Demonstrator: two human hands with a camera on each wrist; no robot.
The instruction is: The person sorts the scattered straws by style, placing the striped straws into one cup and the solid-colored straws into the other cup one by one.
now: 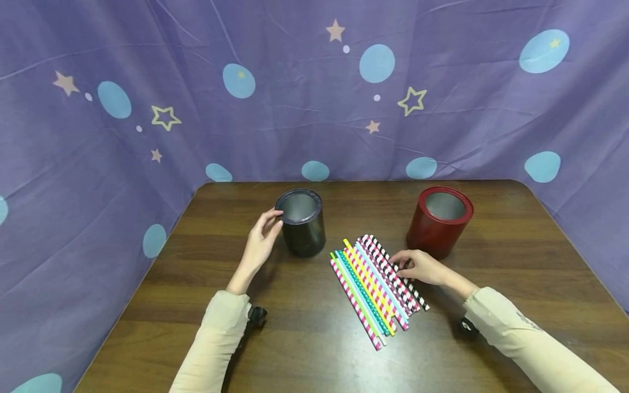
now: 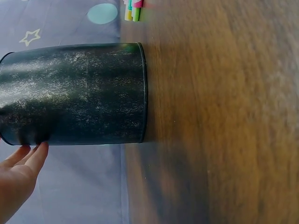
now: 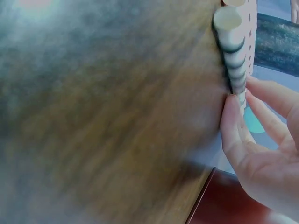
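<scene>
A row of striped and dotted paper straws (image 1: pixel 373 289) lies slanted on the wooden table. At its right edge, my right hand (image 1: pixel 423 267) pinches a black-and-white striped straw (image 1: pixel 419 297) between thumb and fingers. In the right wrist view the fingertips sit on both sides of that straw (image 3: pixel 233 44), which lies along the row. My left hand (image 1: pixel 260 243) touches the left side of an upright black can (image 1: pixel 304 237) near its rim. The left wrist view shows relaxed fingertips against the wall of this can (image 2: pixel 74 93), not wrapped round it.
An upright red can (image 1: pixel 432 234) stands behind my right hand, its open top showing a grey inside. The brown wooden table (image 1: pixel 206 234) reaches back to a purple curtain (image 1: pixel 304 125) with stars and blue spots.
</scene>
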